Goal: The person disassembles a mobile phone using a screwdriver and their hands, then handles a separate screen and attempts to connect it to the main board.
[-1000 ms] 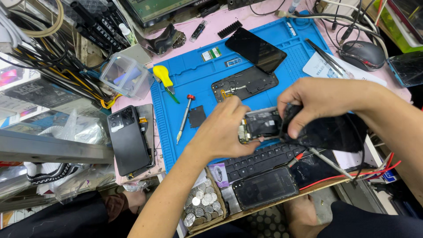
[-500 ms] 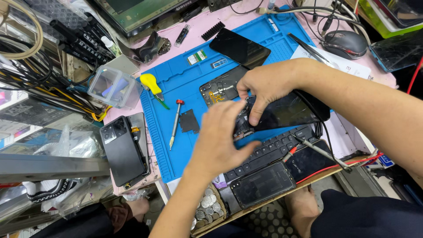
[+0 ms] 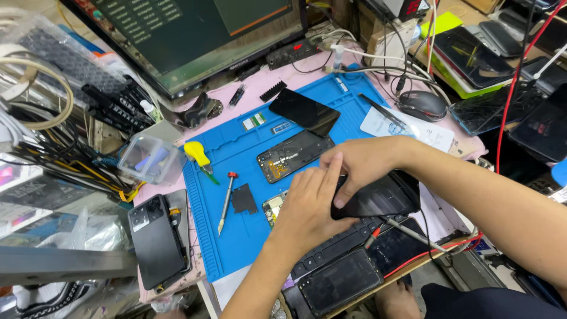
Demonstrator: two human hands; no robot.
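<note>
My right hand [image 3: 361, 164] grips the upper left end of a black phone [image 3: 381, 199], which is tilted just above the right edge of the blue work mat [image 3: 248, 242]. My left hand [image 3: 306, 208] presses its fingers against the phone's left edge from below. A small circuit board [image 3: 272, 208] peeks out from under my left hand on the mat. An opened phone frame [image 3: 293, 156] lies just beyond my hands, with a dark glass screen [image 3: 304, 111] farther back.
On the mat lie a red-capped screwdriver [image 3: 226, 201], a black square plate [image 3: 243, 199] and a yellow-handled tool [image 3: 198, 155]. A black phone [image 3: 155, 239] lies left of the mat, near a clear plastic box [image 3: 150, 159]. Monitor [image 3: 189, 35] behind, mouse [image 3: 420, 105] right, keyboard [image 3: 336, 248] and another phone [image 3: 339, 280] in front.
Both hands moved up and to the right over the mat. My left hand went from a small board to the edge of the black phone; my right hand shifted its grip.
</note>
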